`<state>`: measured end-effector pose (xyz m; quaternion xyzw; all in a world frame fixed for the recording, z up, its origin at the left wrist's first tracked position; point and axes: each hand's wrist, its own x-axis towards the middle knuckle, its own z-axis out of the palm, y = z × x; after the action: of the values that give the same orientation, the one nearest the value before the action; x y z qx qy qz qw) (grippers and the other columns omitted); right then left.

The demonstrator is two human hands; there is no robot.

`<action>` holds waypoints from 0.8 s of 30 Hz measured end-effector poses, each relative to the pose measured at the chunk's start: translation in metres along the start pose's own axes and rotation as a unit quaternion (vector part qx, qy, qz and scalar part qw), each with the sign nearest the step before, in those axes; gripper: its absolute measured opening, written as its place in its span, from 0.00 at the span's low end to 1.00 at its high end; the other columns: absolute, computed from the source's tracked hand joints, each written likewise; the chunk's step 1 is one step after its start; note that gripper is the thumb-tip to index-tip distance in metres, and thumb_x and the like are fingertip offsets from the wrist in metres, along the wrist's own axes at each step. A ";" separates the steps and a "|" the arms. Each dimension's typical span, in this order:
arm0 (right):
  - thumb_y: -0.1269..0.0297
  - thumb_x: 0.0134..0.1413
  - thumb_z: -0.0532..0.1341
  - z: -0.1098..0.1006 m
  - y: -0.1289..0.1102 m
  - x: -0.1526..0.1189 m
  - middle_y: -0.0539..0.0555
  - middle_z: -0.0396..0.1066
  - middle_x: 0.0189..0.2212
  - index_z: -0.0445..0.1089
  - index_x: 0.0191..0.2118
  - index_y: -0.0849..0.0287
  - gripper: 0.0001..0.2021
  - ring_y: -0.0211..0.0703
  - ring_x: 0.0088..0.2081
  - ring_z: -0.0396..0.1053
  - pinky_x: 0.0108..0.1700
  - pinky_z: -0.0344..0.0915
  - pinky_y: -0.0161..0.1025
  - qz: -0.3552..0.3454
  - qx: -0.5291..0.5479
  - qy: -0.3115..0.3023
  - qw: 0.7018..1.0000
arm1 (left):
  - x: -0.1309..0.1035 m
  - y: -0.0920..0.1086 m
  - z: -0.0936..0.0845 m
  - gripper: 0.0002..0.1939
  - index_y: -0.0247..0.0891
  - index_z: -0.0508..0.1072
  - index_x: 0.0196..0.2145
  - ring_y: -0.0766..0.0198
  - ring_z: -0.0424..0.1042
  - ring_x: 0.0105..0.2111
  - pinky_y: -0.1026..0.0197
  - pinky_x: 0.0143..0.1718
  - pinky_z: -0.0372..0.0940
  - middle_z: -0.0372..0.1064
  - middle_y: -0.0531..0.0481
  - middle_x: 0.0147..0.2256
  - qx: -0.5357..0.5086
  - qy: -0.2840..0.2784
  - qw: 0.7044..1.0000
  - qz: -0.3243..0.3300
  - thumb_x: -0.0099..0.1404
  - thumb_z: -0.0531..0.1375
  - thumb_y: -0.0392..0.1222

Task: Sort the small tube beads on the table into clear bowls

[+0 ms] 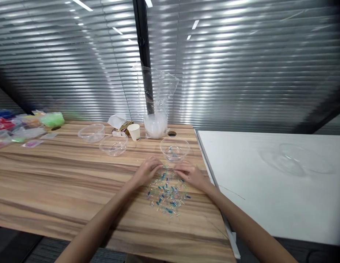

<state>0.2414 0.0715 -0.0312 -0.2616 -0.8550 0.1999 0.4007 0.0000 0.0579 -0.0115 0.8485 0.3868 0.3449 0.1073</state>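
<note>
- Slatted blinds (241, 73) fill the background behind both tables.
- Wood-grain table (63, 175): carries most items. White table (257, 212) adjoins it on the right, with blurry clear round plastic pieces (292, 159) on top.
- Colored packets (22, 128): grouped at the wood table's far left, partly cut off by the view edge.
- Clear plastic bag (159, 87): upright at the back edge, pale clear containers (155, 126) at its base.
- Bead pile (168, 193): blue, teal and clear tube-like pieces, loose on wood between the forearms, just nearer the person than the hands.
- Left hand (148, 171): at the pile's far left edge, thumb and index nearly closed. Can't tell what, if anything, is pinched.
- Right hand (192, 175): opposite side, fingertips narrow, pointing at the left hand's. Grip contents too small to tell.
- Right bowl (174, 149): clear, just beyond the hands, a few blue pieces inside.
- Two other clear bowls (113, 145): further left.
- Tissue pack (122, 128): behind them, white paper cup (134, 132) beside it.
</note>
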 end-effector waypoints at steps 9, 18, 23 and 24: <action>0.65 0.57 0.64 0.014 -0.021 0.013 0.53 0.75 0.42 0.74 0.44 0.55 0.09 0.46 0.46 0.70 0.50 0.65 0.44 0.036 0.000 -0.107 0.994 | -0.010 -0.011 0.003 0.10 0.36 0.73 0.33 0.60 0.68 0.36 0.59 0.40 0.62 0.71 0.47 0.32 0.014 0.007 0.999 -0.043 0.69 0.54 0.38; 0.70 0.53 0.66 0.025 -0.028 0.023 0.57 0.75 0.39 0.75 0.42 0.60 0.09 0.47 0.42 0.71 0.47 0.65 0.43 0.075 -0.049 -0.150 0.985 | -0.009 -0.011 0.007 0.11 0.37 0.73 0.33 0.60 0.68 0.36 0.59 0.40 0.61 0.71 0.48 0.33 0.006 0.025 0.999 -0.038 0.70 0.53 0.38; 0.74 0.54 0.63 0.027 -0.032 0.023 0.55 0.76 0.38 0.75 0.40 0.59 0.08 0.46 0.41 0.71 0.46 0.66 0.43 0.073 -0.047 -0.139 0.986 | -0.008 -0.010 0.007 0.11 0.36 0.73 0.32 0.60 0.67 0.36 0.59 0.40 0.61 0.70 0.48 0.31 0.010 0.029 0.999 -0.036 0.69 0.53 0.37; 0.74 0.54 0.63 0.027 -0.033 0.023 0.55 0.76 0.38 0.75 0.40 0.59 0.08 0.46 0.41 0.71 0.46 0.66 0.43 0.071 -0.044 -0.138 0.987 | -0.009 -0.011 0.008 0.11 0.36 0.73 0.31 0.59 0.67 0.35 0.59 0.40 0.61 0.70 0.48 0.31 0.012 0.029 0.999 -0.037 0.69 0.53 0.37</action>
<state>0.1986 0.0562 -0.0160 -0.3088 -0.8892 0.2242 0.2523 -0.0049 0.0593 -0.0265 0.8245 0.4251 0.3603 0.0982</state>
